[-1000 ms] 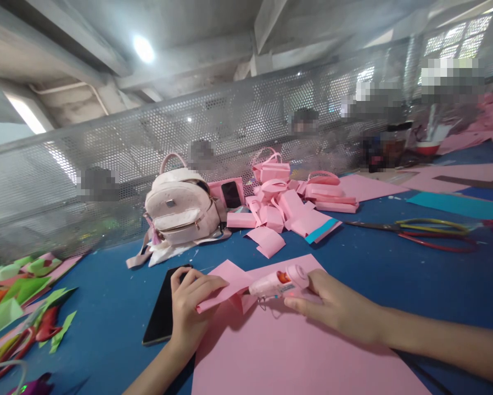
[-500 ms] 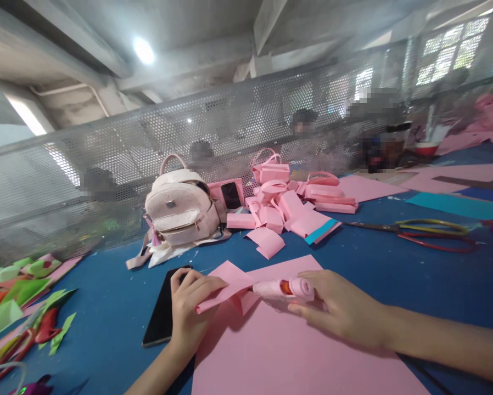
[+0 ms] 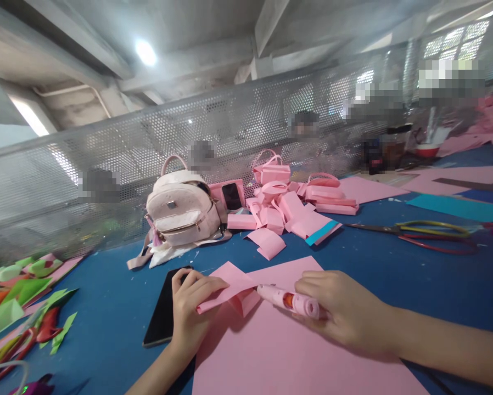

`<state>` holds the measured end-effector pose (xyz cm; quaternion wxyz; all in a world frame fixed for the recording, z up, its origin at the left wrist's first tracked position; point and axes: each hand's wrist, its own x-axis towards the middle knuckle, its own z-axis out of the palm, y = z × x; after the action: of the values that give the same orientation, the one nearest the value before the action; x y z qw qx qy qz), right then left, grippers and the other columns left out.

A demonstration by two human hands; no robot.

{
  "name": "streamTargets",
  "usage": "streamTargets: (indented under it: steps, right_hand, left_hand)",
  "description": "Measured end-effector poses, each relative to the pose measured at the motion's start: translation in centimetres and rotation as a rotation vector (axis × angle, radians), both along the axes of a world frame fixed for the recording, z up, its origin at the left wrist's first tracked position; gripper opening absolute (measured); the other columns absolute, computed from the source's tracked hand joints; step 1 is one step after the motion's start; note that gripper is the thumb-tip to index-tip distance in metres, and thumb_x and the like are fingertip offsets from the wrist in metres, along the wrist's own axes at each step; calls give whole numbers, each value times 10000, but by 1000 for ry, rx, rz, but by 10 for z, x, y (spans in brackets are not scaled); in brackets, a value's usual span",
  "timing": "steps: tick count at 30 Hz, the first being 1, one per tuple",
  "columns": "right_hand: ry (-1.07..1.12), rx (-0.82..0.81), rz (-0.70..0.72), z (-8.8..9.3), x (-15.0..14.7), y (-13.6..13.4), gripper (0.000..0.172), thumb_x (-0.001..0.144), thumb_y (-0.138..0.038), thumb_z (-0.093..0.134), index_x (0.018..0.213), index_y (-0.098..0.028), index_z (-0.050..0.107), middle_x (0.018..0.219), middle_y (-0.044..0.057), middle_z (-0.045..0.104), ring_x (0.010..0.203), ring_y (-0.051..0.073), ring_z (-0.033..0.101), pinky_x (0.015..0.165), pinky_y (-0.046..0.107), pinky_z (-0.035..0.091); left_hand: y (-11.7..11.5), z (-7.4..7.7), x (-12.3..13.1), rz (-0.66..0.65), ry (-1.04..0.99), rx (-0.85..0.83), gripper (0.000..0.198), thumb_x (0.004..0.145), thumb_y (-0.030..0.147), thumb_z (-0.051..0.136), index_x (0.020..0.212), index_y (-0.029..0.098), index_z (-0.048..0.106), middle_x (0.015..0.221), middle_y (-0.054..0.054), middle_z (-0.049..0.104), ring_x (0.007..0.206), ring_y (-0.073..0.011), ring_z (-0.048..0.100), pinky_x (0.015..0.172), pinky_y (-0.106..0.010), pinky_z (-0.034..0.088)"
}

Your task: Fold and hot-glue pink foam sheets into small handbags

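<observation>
My left hand point(image 3: 197, 299) is closed on a folded piece of pink paper point(image 3: 233, 286), held just above a large pink sheet point(image 3: 296, 351). My right hand point(image 3: 341, 310) grips a pink glue gun point(image 3: 288, 299), its dark nozzle pointing left at the folded piece's right edge. Whether the nozzle touches the paper I cannot tell. Part of the glue gun's handle is hidden by my fingers. A black phone point(image 3: 160, 312) lies under and left of my left hand.
A white backpack point(image 3: 183, 208) and a heap of folded pink paper pieces point(image 3: 271, 203) stand behind my hands. Scissors point(image 3: 419, 229) lie at the right on the blue table point(image 3: 118, 296). Green and orange paper scraps point(image 3: 20, 291) and red-handled tools point(image 3: 44, 326) are at the left. A perforated metal screen point(image 3: 238, 120) rises behind.
My right hand has moved the glue gun slightly right and down, tilting it so its rear end sits lower. The left hand keeps the folded paper almost in place.
</observation>
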<state>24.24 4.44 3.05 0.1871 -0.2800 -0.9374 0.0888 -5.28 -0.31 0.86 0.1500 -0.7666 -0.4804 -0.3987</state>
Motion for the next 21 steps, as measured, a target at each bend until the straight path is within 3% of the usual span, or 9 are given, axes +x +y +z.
streamTargets:
  steps: [10,14,21]
  right_hand:
    - [-16,203,47,-4,4,-3,174,838,-252,468,672,-204,460,649,30,554,572,165,447,550,312,215]
    - [-1,261,56,-7,5,-2,65,717,-155,485,671,-201,477,649,31,562,582,167,444,543,316,212]
    - [-32,347,75,-12,10,-1,113,666,-111,490,724,-190,544,713,54,605,649,193,466,594,335,253]
  left_hand:
    - [-1,1,0,-8,-7,-7,163,865,130,631,892,278,691,838,49,754,704,-174,560,886,-440,302]
    - [-2,1,-1,-14,-6,-12,173,856,118,632,895,276,689,836,49,753,707,-177,558,885,-440,300]
    - [-2,3,0,-11,-13,-3,198,848,96,610,886,274,687,830,47,754,697,-175,559,875,-436,302]
